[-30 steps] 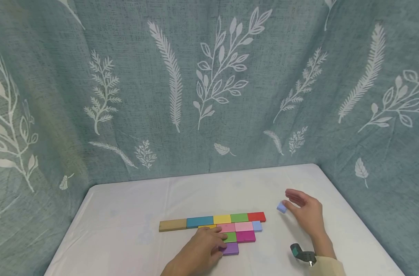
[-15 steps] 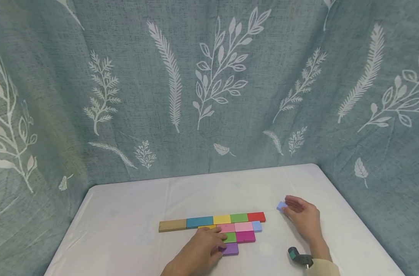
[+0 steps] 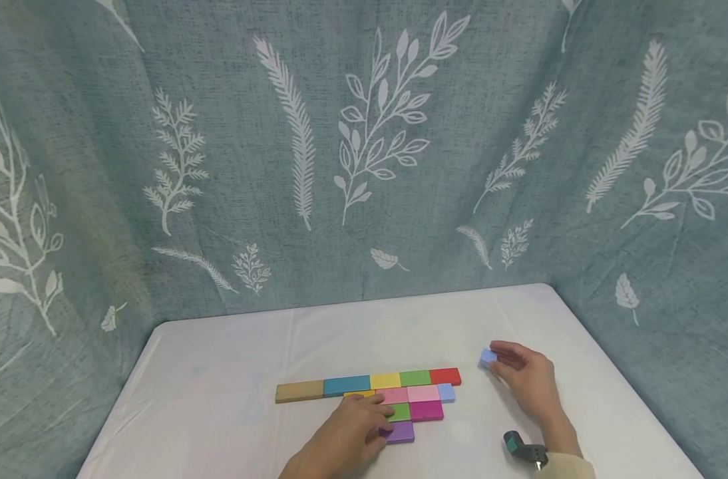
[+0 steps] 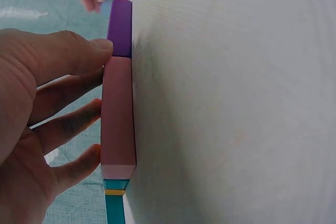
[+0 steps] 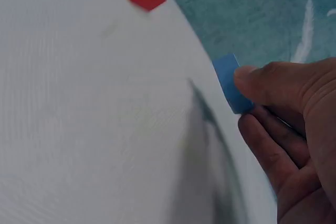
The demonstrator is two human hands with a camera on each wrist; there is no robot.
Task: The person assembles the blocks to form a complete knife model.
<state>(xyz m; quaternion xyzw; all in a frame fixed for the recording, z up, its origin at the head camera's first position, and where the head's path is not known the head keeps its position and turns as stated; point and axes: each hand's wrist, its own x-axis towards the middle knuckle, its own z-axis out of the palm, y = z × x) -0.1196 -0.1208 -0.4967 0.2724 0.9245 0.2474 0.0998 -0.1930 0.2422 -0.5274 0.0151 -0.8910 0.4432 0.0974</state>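
Observation:
Between thumb and fingers, my right hand (image 3: 528,379) pinches a small light blue block (image 3: 487,358), to the right of the rows of flat coloured blocks. The right wrist view has the thumb on the face of this block (image 5: 231,83). My left hand (image 3: 343,436) rests on the left part of the front rows and hides several blocks there. Seen from the left wrist, its thumb touches near the seam of a purple block (image 4: 121,27) and a pink block (image 4: 118,114), with the other fingers spread along the far side.
The back row runs from a tan block (image 3: 300,391) to a red block (image 3: 445,376). Before it lie pink, light blue, green and magenta (image 3: 426,410) blocks. The white table (image 3: 220,359) meets a patterned blue-green curtain (image 3: 220,166) at back and sides.
My right hand has shifted slightly left and toward me, and the light blue block in it has turned a little. The left hand and the block rows look unmoved.

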